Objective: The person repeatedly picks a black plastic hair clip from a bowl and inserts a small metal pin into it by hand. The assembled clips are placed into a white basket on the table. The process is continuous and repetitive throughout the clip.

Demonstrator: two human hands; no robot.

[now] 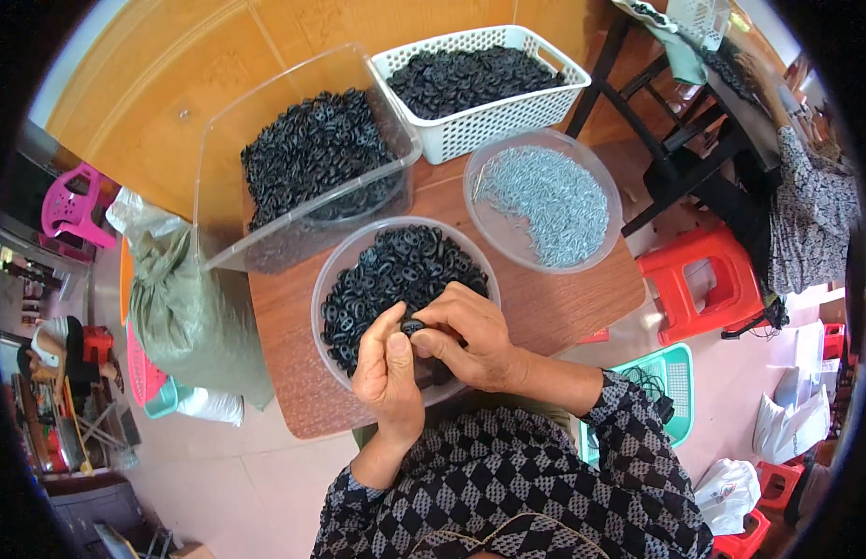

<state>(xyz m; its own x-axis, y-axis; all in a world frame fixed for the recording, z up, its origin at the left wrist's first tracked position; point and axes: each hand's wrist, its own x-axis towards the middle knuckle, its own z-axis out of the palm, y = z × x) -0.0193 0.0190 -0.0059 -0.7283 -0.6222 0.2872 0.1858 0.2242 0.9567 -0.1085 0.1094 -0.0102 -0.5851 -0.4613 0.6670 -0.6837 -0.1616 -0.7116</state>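
Two hands meet over the near clear round bowl [332, 279] on the brown bench [582, 289]: the left hand [388, 373] and right hand [470, 337] both pinch one small black ring-shaped part [412, 327] between thumbs and fingertips, right above the bowl's heap of the same flat, dark, holed pieces. Behind it sit a clear tub [219, 168] and a white basket [507, 116] of more black pieces, plus a bowl of small silvery metal bits [545, 200].

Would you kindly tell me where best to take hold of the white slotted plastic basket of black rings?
Probably by the handle slot in the right end wall of the white slotted plastic basket, coming from the right: that end overhangs the brown wooden table, while the clear plastic tub crowds its left.
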